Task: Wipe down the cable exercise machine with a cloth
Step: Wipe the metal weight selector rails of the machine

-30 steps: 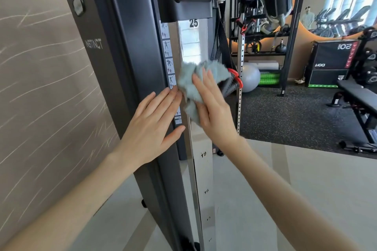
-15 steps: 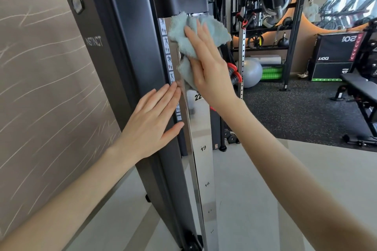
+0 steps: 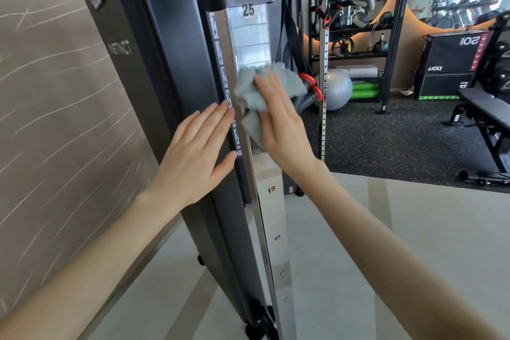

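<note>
The right hand presses the grey cloth against the numbered chrome rail below mark 25; its grip is flat, fingers straight, for full wiping contact. The left hand, fingers spread, rests on the black upright, probably as a brace.

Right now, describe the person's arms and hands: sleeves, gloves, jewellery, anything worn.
The left forearm and right forearm are uncovered to the frame's edge: no sleeve shows. The left hand and right hand wear no gloves, and no ring, watch or bracelet shows on fingers or wrists.
</note>
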The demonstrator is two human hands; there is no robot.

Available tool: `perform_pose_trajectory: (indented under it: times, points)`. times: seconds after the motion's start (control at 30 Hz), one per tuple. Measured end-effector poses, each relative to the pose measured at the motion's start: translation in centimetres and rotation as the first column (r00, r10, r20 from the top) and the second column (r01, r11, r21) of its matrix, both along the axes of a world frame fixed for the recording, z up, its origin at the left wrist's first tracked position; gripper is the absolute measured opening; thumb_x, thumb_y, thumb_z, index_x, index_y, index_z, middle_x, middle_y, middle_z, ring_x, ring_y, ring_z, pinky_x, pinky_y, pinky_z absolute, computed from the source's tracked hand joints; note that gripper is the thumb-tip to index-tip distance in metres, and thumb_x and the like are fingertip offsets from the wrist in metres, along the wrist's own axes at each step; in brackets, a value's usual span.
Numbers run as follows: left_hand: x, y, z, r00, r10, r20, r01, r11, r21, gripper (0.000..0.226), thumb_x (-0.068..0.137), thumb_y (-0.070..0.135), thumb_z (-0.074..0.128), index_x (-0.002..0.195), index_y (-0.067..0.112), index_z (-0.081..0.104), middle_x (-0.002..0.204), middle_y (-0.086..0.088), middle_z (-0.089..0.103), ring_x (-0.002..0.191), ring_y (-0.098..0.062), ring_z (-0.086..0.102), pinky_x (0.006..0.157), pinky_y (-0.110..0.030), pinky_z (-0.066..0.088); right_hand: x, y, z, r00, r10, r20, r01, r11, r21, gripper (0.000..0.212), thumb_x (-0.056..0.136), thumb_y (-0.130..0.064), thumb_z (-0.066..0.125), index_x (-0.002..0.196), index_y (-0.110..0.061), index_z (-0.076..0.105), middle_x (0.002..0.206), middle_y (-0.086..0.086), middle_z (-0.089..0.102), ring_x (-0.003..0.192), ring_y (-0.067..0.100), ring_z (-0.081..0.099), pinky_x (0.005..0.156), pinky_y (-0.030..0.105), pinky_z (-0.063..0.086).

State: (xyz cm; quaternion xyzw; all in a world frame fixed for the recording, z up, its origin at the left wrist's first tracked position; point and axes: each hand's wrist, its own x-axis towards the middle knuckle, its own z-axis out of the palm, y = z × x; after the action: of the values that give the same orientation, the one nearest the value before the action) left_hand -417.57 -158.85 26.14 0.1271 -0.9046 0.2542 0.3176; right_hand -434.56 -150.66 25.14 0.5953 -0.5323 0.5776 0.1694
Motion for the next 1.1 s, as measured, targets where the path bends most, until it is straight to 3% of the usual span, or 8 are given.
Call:
perform_pose_trajectory:
  times: [0.13, 0.3, 0.43, 0.53, 0.7, 0.87, 1.0, 1.1]
  points:
    - [0.2, 0.5, 0.2, 0.997, -0.022, -0.075, 0.028, 0.997, 0.071, 0.063, 0.099, 0.037, 0.037, 0.15, 0.001, 0.029, 0.156, -0.016, 0.031, 0.145, -0.027, 0.027, 0.119, -0.041, 0.021, 0.1, -0.7, 1.9, 0.999, -0.006, -0.037, 0.003, 0.997, -0.08, 0.044, 0.098, -0.007, 0.035, 0.14, 0.003, 0.041, 0.151, 0.026, 0.03, 0.144, 0.037, 0.019, 0.12, 0.034, 0.016]
    - [0.4, 1.1, -0.7, 1.0, -0.022, -0.017, 0.023, 0.998, 0.065, 0.062, 0.099, 0.038, 0.036, 0.151, 0.003, 0.029, 0.156, -0.014, 0.031, 0.144, -0.028, 0.028, 0.117, -0.043, 0.023, 0.5, -0.6, -7.6, 0.999, -0.047, -0.009, 0.047, 0.999, -0.016, 0.043, 0.098, 0.005, 0.042, 0.141, 0.006, 0.038, 0.153, 0.019, 0.025, 0.146, 0.03, 0.014, 0.12, 0.038, 0.015]
    - [0.5, 1.6, -1.4, 0.999, -0.007, 0.044, 0.005, 0.999, 0.04, 0.061, 0.099, 0.038, 0.033, 0.15, 0.003, 0.033, 0.155, -0.015, 0.034, 0.143, -0.031, 0.032, 0.115, -0.048, 0.028, 1.2, 0.4, -14.0, 0.997, -0.067, 0.033, 0.064, 0.995, 0.082, 0.044, 0.105, -0.02, 0.031, 0.144, 0.001, 0.034, 0.154, 0.013, 0.02, 0.148, 0.021, 0.009, 0.12, 0.033, 0.012]
    - [0.7, 1.6, -1.6, 0.999, 0.007, 0.044, -0.009, 0.999, 0.041, 0.061, 0.099, 0.038, 0.034, 0.15, 0.003, 0.033, 0.155, -0.014, 0.033, 0.143, -0.029, 0.031, 0.117, -0.046, 0.026, 1.2, 0.0, -10.9, 0.998, -0.058, 0.038, 0.055, 0.997, 0.057, 0.05, 0.106, -0.029, 0.024, 0.143, 0.002, 0.034, 0.153, 0.015, 0.023, 0.146, 0.019, 0.009, 0.12, 0.035, 0.014]
    - [1.2, 2.0, -1.2, 0.999, 0.021, 0.033, -0.021, 1.0, 0.002, 0.062, 0.099, 0.037, 0.037, 0.15, 0.002, 0.031, 0.156, -0.015, 0.033, 0.144, -0.028, 0.03, 0.118, -0.044, 0.023, 0.4, -1.6, -0.9, 1.0, -0.018, -0.014, 0.017, 0.997, -0.073, 0.045, 0.101, -0.014, 0.036, 0.14, 0.007, 0.038, 0.149, 0.028, 0.031, 0.143, 0.039, 0.019, 0.118, 0.05, 0.02]
    - [1.2, 2.1, -1.1, 0.998, 0.048, 0.033, -0.048, 0.999, -0.01, 0.062, 0.099, 0.037, 0.037, 0.151, 0.003, 0.03, 0.156, -0.015, 0.032, 0.144, -0.028, 0.03, 0.118, -0.044, 0.024, 0.0, -1.8, 6.2, 0.997, -0.003, -0.071, -0.008, 0.989, -0.145, 0.055, 0.095, -0.025, 0.032, 0.138, 0.009, 0.04, 0.148, 0.033, 0.029, 0.141, 0.048, 0.02, 0.117, 0.054, 0.019]
    - [1.1, 1.8, -2.0, 0.998, 0.055, 0.038, -0.055, 0.998, 0.001, 0.062, 0.099, 0.037, 0.038, 0.151, 0.004, 0.03, 0.156, -0.014, 0.032, 0.144, -0.027, 0.029, 0.119, -0.043, 0.023, -0.2, -1.5, 2.7, 0.996, 0.041, -0.074, -0.046, 0.996, -0.073, 0.049, 0.102, -0.012, 0.035, 0.146, 0.007, 0.027, 0.155, 0.028, 0.015, 0.146, 0.041, 0.005, 0.12, 0.051, 0.007]
    - [1.2, 1.6, -2.9, 0.999, 0.034, 0.018, -0.035, 0.999, 0.018, 0.062, 0.098, 0.039, 0.039, 0.149, 0.004, 0.034, 0.154, -0.016, 0.036, 0.142, -0.029, 0.032, 0.117, -0.043, 0.024, 0.9, -0.5, -4.6, 0.998, 0.041, 0.041, -0.042, 0.999, 0.023, 0.053, 0.103, -0.022, 0.037, 0.149, 0.002, 0.024, 0.158, 0.014, 0.01, 0.148, 0.025, -0.001, 0.122, 0.04, 0.002]
